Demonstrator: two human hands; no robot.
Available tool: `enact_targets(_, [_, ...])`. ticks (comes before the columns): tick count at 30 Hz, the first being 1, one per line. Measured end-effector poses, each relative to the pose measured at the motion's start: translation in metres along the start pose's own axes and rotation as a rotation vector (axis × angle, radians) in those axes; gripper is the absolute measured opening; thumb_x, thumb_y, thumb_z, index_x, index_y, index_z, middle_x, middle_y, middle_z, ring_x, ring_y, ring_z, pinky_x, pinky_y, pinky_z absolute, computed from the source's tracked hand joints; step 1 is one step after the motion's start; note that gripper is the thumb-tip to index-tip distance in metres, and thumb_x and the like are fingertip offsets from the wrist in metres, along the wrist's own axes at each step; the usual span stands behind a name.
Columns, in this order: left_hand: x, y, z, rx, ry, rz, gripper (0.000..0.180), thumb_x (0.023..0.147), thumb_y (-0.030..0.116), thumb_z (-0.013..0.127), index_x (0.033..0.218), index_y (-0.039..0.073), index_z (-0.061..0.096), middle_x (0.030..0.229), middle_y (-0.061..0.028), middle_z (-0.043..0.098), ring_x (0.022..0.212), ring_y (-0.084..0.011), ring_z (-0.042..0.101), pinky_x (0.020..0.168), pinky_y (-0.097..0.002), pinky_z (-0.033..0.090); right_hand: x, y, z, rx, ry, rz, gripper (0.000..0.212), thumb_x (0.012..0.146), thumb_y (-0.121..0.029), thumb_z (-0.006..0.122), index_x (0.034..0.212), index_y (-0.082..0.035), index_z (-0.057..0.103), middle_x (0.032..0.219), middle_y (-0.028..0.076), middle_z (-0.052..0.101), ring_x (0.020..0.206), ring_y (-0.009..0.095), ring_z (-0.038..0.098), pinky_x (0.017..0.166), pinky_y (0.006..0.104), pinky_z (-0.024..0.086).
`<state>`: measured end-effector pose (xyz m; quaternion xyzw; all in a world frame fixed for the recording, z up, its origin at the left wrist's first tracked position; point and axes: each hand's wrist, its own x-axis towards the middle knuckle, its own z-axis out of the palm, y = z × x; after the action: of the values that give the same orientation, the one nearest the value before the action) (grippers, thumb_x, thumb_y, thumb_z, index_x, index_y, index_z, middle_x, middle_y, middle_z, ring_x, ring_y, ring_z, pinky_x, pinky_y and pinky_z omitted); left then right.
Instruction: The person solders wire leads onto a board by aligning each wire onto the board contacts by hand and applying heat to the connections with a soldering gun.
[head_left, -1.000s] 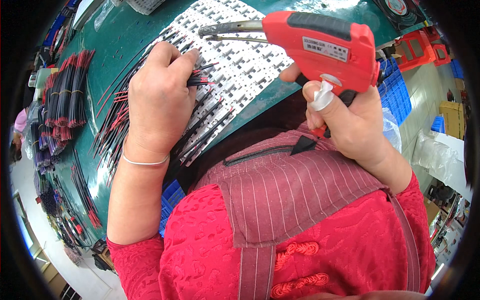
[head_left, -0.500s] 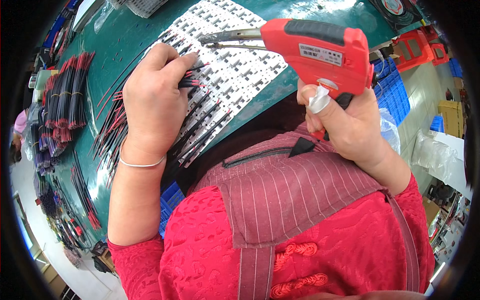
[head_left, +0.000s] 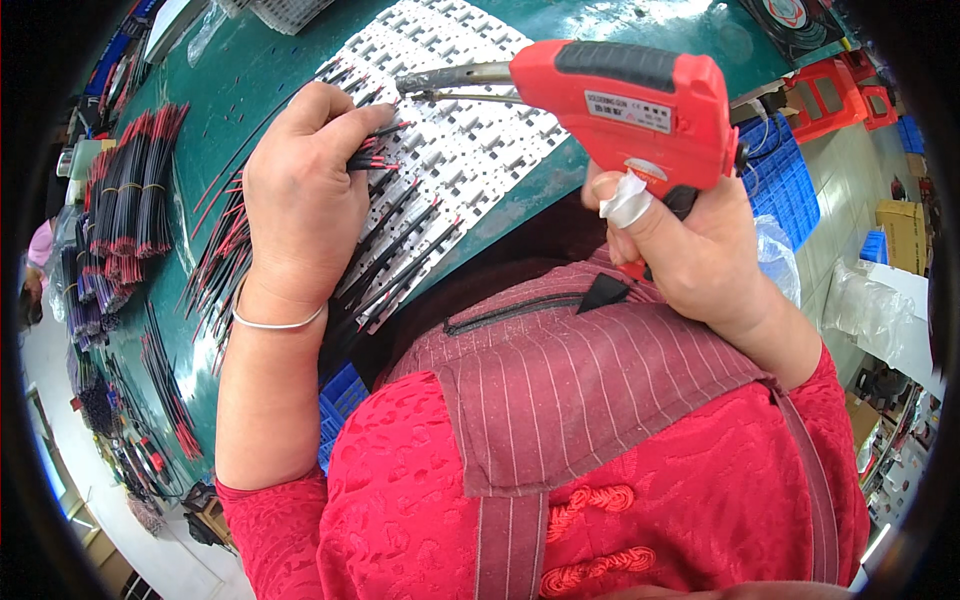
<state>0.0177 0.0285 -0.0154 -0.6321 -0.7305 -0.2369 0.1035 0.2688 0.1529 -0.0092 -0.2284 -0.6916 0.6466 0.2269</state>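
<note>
My right hand [head_left: 690, 240] grips a red soldering gun [head_left: 625, 110] with a black top grip; white tape is wrapped round the thumb. The gun's long metal tip points left, close to the fingertips of my left hand [head_left: 305, 190]. Those left fingers are pinched on black-and-red wires [head_left: 372, 160] over a white perforated board [head_left: 470, 130]. Several more wires [head_left: 400, 265] lie in rows across the board's lower edge, and others fan out beneath my left wrist. Exactly where the tip meets a wire is too small to make out.
Tied bundles of black-and-red wires [head_left: 135, 195] lie at the left of the green table [head_left: 240, 75]. A loose bunch of wires [head_left: 168, 385] rests nearer me. On the right are blue crates [head_left: 785, 190], a red plastic frame [head_left: 825, 100] and a cardboard box [head_left: 900, 235].
The soldering gun and my right hand have shifted slightly left. My left hand has moved a little left too, still pinching wires.
</note>
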Motion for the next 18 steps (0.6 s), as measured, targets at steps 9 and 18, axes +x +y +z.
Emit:
enact_targets(9, [0.0021,0.0042,-0.0005,0.054,0.011,0.012,0.034,0.067,-0.007,0.071,0.095,0.011,0.075,0.088,-0.0062,0.064,0.079,-0.0275,0.065,0.069,-0.0375,0.053,-0.0008,-0.0016,-0.0011,0.040,0.012,-0.073,0.021,0.099,-0.015,0.060,0.112,0.001,0.060,0.108,0.014,0.067,0.059,0.006,0.052,0.055,0.0233,0.047])
enact_targets(18, [0.0054,0.0094,-0.0090,0.159,0.018,0.142,0.039,0.062,-0.010,0.069,0.096,0.007,0.075,0.089,-0.0071,0.063,0.083,-0.0276,0.062,0.072,-0.0378,0.052,-0.0015,0.0014,-0.0060,0.073,-0.004,-0.081,0.026,0.099,-0.014,0.059,0.119,0.003,0.058,0.114,0.016,0.066,0.061,0.006,0.053,0.054,0.0223,0.047])
